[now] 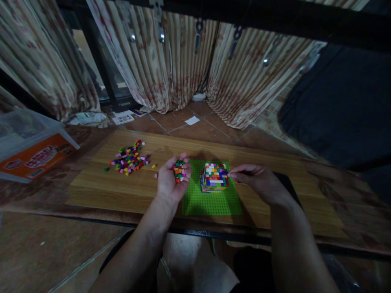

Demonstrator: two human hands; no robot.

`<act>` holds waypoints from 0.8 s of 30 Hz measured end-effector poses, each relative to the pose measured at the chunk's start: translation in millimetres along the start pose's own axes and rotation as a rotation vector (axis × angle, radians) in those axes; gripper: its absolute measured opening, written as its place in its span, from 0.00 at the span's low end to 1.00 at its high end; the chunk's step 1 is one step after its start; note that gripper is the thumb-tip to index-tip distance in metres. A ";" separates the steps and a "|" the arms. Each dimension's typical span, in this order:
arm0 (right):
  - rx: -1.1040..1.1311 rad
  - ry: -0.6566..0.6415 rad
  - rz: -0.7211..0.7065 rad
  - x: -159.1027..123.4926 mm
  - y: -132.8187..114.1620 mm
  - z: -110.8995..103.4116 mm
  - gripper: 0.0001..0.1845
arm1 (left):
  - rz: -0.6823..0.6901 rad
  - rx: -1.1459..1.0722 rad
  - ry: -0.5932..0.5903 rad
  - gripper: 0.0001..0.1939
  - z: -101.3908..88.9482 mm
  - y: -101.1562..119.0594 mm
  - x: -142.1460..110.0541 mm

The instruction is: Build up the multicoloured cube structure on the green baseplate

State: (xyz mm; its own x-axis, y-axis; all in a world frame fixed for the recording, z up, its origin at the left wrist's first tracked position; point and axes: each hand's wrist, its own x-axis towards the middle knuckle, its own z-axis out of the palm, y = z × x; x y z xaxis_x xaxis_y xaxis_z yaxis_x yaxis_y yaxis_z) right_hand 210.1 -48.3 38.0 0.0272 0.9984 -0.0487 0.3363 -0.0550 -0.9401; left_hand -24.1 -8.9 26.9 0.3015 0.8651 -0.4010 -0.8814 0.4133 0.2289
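Note:
A block built of multicoloured toy bricks (214, 179) stands on a light green studded baseplate (210, 205). To its left, my left hand (171, 179) is turned palm up, its fingers curled around a small heap of loose toy bricks (179, 171). My right hand (259, 179) comes in from the right with thumb and forefinger pinched at the block's upper right edge. A tiny pinkish brick seems to be between those fingertips, though it is hard to make out. Two stray bricks lie just left of my left hand.
A loose pile of small bricks (130, 158) lies on the wooden board (100, 183) at the left. Beyond it stands a clear plastic tub (33, 142) with an orange label. A dark flat object (287, 183) lies partly under my right forearm. Striped curtains (183, 61) hang behind.

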 end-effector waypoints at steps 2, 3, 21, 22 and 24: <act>0.003 -0.028 0.019 1.9 3.1 3.2 0.13 | -0.004 0.001 -0.003 0.15 -1.1 -0.5 1.1; 0.001 -0.035 0.027 2.9 4.8 3.9 0.12 | -0.003 0.000 -0.004 0.15 -1.8 -0.5 1.7; 0.108 -0.009 0.123 9.8 15.7 7.0 0.14 | 0.013 0.023 0.017 0.14 -1.9 -0.4 2.5; 0.113 -0.015 0.129 9.8 16.3 6.9 0.14 | 0.013 0.025 0.017 0.14 -1.9 -0.5 2.6; 0.129 -0.020 0.141 9.6 17.7 6.1 0.15 | 0.007 0.026 0.017 0.15 -1.8 -0.7 2.7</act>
State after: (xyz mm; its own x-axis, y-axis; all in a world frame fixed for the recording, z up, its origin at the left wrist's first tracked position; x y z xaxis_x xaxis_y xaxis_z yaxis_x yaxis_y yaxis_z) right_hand 210.6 -39.6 18.8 0.0467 0.9809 -0.1886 0.2065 -0.1942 -0.9590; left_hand -23.3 -7.4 24.1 0.2885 0.8633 -0.4141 -0.8736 0.4144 0.2552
